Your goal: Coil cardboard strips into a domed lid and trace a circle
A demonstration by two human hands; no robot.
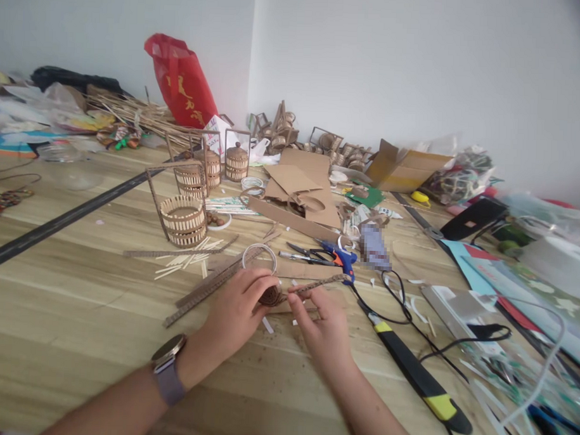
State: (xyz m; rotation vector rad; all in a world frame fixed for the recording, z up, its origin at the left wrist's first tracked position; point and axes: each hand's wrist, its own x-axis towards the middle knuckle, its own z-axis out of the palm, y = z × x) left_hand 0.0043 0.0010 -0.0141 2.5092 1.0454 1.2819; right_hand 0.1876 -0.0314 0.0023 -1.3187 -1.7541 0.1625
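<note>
Two bare forearms (122,392) reach in over the near part of a wood-grained surface (53,311), with a watch (168,356) on the left wrist. Between the hands is a small brown roll (271,296), a ridged strip wound into a coil. The left hand (239,301) has its thumb and fingers closed around the coil, and the right hand (327,323) pinches the strip's loose end (323,282), which runs out past the fingers. Just beyond the left hand lies a white ring (260,259); more brown strips (199,303) lie to its left, near a scatter of pale sticks (188,258) and an open basket (183,220) with a tall handle. Beyond the right hand lies a blue glue gun (345,261), and nearer the surface's right side a black and yellow cutter (418,368). Toward the far edge are flat cardboard (301,161), lidded baskets (237,163), an open box (406,167) and, by the wall, a red bag (183,84).
</note>
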